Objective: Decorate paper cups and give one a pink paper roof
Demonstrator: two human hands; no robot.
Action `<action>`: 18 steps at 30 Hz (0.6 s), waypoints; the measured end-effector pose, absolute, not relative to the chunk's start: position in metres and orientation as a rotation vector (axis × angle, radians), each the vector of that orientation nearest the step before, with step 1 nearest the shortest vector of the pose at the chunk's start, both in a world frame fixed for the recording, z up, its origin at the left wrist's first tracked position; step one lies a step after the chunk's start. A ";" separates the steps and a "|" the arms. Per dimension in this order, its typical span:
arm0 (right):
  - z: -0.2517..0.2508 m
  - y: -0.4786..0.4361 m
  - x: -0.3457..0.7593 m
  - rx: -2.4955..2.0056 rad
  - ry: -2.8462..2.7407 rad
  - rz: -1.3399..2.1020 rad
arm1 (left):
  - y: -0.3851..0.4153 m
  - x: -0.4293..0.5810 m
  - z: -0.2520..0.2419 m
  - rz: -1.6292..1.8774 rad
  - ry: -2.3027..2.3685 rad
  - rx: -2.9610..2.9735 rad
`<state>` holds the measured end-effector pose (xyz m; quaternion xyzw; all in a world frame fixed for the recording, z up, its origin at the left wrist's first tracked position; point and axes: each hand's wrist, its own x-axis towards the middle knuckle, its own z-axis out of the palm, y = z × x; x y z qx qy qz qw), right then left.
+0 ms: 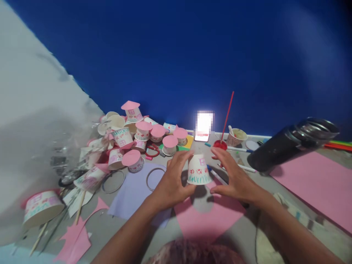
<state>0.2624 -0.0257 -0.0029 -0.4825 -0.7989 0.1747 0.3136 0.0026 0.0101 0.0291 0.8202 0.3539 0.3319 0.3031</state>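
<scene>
An upside-down white paper cup (199,169), drawn on with pink and green marks, is held between my two hands above the table. My left hand (172,180) curls around its left side, fingers on the cup's top edge. My right hand (233,176) is at its right side with fingers stretched out, thumb near the cup's rim. Below the cup lies a pink paper sheet (209,216) with a round hole cut out of it.
A heap of decorated cups with pink paper roofs (143,132) fills the back left. A lilac sheet (134,190), a black flask (291,143), a large pink sheet (316,183), red scissors (152,150), markers and a lit phone (204,126) lie about.
</scene>
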 end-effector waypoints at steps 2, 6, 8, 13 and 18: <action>0.001 -0.026 0.264 -1.245 -2.122 0.525 | 0.011 0.008 0.032 0.817 0.857 2.238; -0.001 -0.029 0.269 -1.200 -1.948 0.754 | 0.010 0.011 0.030 0.768 0.759 2.132; -0.007 -0.030 0.269 -1.130 -1.754 0.986 | 0.007 0.011 0.023 0.798 0.736 1.936; -0.020 -0.030 0.258 -0.918 -1.401 1.397 | -0.002 0.025 -0.001 0.886 0.570 1.406; -0.021 -0.030 0.255 -0.996 -1.525 1.312 | -0.003 0.026 -0.004 0.934 0.661 1.363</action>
